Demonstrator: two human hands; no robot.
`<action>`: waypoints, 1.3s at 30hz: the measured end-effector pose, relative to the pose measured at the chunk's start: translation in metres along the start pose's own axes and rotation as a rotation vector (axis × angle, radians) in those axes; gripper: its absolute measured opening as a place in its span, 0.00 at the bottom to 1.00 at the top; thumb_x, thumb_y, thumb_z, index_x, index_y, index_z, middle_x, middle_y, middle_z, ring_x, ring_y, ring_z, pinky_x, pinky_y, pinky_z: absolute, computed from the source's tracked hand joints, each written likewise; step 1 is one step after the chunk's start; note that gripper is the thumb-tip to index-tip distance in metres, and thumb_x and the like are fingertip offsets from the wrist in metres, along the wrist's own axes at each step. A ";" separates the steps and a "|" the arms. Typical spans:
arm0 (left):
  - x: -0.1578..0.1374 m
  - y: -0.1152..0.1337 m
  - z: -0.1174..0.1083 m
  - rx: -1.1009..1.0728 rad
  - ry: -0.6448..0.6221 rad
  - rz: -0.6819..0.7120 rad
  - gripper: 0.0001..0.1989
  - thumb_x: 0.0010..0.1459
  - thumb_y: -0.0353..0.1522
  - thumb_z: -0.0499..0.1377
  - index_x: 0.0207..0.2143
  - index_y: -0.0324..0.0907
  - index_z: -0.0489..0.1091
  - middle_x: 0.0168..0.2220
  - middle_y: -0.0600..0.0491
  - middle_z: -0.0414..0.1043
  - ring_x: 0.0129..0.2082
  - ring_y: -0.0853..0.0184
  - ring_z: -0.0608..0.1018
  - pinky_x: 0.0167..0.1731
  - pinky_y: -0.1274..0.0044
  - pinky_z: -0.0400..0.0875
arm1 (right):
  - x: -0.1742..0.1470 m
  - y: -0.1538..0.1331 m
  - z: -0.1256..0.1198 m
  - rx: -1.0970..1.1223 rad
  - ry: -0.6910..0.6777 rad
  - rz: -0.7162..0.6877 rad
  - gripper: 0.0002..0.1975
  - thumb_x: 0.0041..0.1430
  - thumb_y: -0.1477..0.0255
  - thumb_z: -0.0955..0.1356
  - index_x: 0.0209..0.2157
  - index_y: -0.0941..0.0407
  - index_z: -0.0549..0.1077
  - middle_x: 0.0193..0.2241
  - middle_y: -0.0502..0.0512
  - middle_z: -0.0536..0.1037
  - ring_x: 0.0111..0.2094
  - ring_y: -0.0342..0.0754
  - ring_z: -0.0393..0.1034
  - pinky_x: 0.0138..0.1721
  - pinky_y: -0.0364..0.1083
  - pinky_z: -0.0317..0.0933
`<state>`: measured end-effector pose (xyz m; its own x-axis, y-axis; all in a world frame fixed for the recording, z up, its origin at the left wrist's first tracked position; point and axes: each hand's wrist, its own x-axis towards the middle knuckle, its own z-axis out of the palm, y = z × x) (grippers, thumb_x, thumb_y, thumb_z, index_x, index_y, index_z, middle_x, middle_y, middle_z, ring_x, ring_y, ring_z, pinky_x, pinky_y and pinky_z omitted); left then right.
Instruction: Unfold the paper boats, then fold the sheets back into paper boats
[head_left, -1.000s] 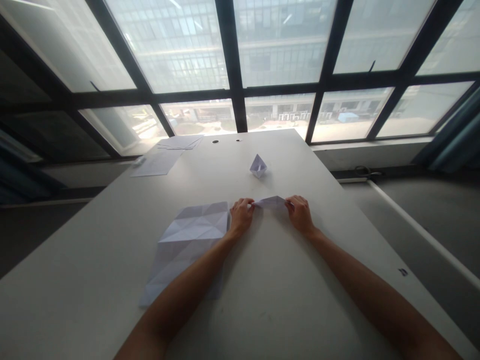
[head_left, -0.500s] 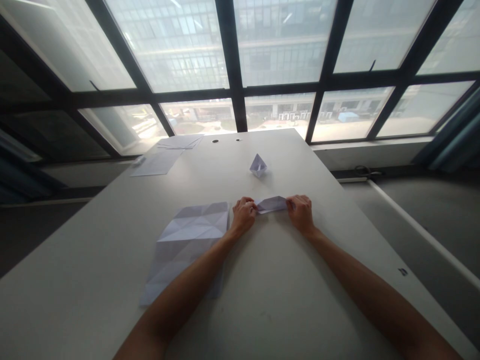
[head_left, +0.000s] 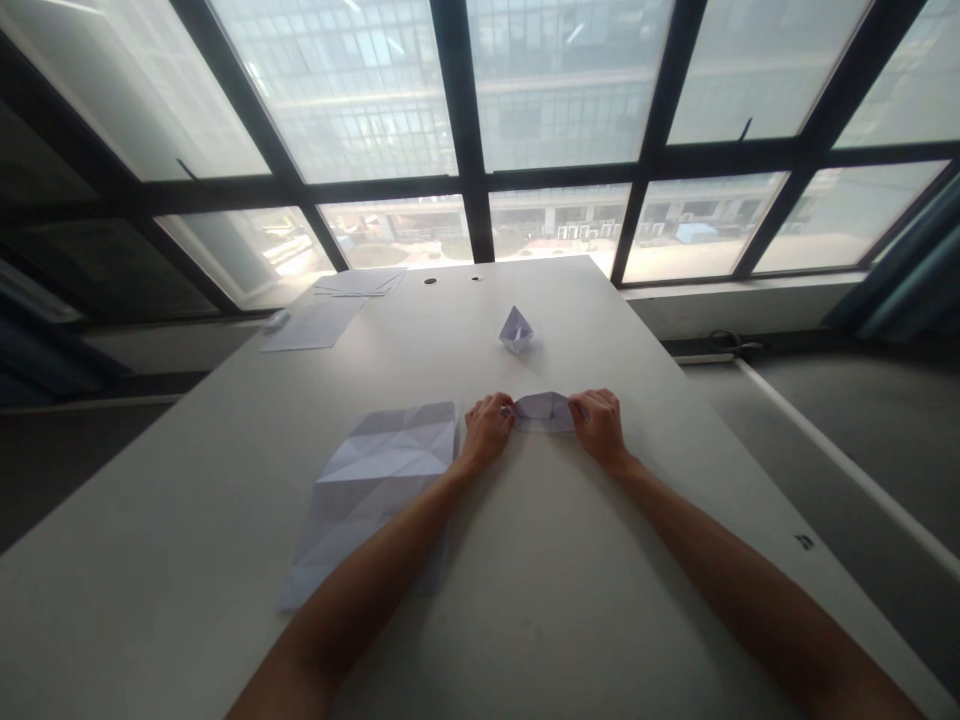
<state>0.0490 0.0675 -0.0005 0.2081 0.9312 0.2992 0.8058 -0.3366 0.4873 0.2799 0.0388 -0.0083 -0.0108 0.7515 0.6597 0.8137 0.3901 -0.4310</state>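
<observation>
A small folded paper [head_left: 544,412] is stretched between my two hands, low over the white table [head_left: 600,560]. Its left end is pinched by my left hand [head_left: 489,428], and its right end by my right hand [head_left: 600,424]. The paper's upper edge bows up a little in the middle. Beside and partly beneath my left forearm lies a creased sheet of paper [head_left: 390,450], spread flat with crossing fold lines. Beyond my hands stands a folded paper boat [head_left: 516,331].
Plain paper sheets [head_left: 307,326] lie at the table's far left. Near the back edge are two small round dark spots [head_left: 430,282]. A small black mark or scrap [head_left: 804,542] is by the right edge. Large windows rise behind the table.
The folded paper between my hands has opened a little and its upper edge now bows more evenly. My right hand has shifted slightly to the left.
</observation>
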 end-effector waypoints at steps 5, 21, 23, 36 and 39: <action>0.001 0.000 0.001 0.011 -0.001 -0.008 0.15 0.61 0.32 0.59 0.51 0.46 0.68 0.46 0.51 0.74 0.48 0.61 0.73 0.47 0.70 0.62 | 0.000 0.000 0.000 0.004 -0.001 0.000 0.12 0.67 0.68 0.63 0.34 0.54 0.76 0.31 0.54 0.78 0.38 0.51 0.67 0.48 0.52 0.55; 0.003 -0.001 -0.001 0.083 -0.065 -0.030 0.10 0.62 0.31 0.57 0.46 0.45 0.71 0.44 0.48 0.74 0.48 0.58 0.71 0.47 0.70 0.60 | 0.001 0.003 0.003 0.145 -0.027 0.016 0.14 0.67 0.67 0.62 0.34 0.56 0.76 0.31 0.57 0.77 0.36 0.52 0.68 0.41 0.50 0.60; 0.004 -0.002 -0.001 0.081 -0.076 -0.044 0.11 0.62 0.32 0.57 0.47 0.45 0.71 0.45 0.48 0.74 0.48 0.58 0.71 0.47 0.70 0.60 | 0.001 0.003 0.003 0.166 -0.033 0.022 0.14 0.67 0.67 0.62 0.34 0.56 0.76 0.31 0.57 0.77 0.36 0.53 0.68 0.41 0.50 0.60; 0.007 -0.009 0.000 0.053 -0.114 -0.065 0.07 0.57 0.32 0.61 0.39 0.45 0.73 0.42 0.50 0.75 0.46 0.59 0.73 0.47 0.70 0.62 | 0.001 0.001 0.001 0.182 -0.027 0.012 0.13 0.67 0.66 0.62 0.35 0.55 0.75 0.36 0.58 0.77 0.41 0.53 0.67 0.45 0.51 0.61; 0.005 -0.008 -0.002 -0.095 -0.103 -0.043 0.06 0.56 0.32 0.62 0.38 0.47 0.72 0.36 0.54 0.76 0.40 0.63 0.76 0.43 0.74 0.65 | 0.000 0.001 0.001 0.135 0.003 0.010 0.11 0.67 0.65 0.63 0.36 0.54 0.75 0.44 0.59 0.76 0.48 0.54 0.65 0.52 0.53 0.58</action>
<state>0.0429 0.0742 -0.0012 0.2347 0.9528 0.1928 0.7603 -0.3035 0.5744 0.2798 0.0397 -0.0089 -0.0011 0.7540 0.6569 0.7282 0.4508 -0.5162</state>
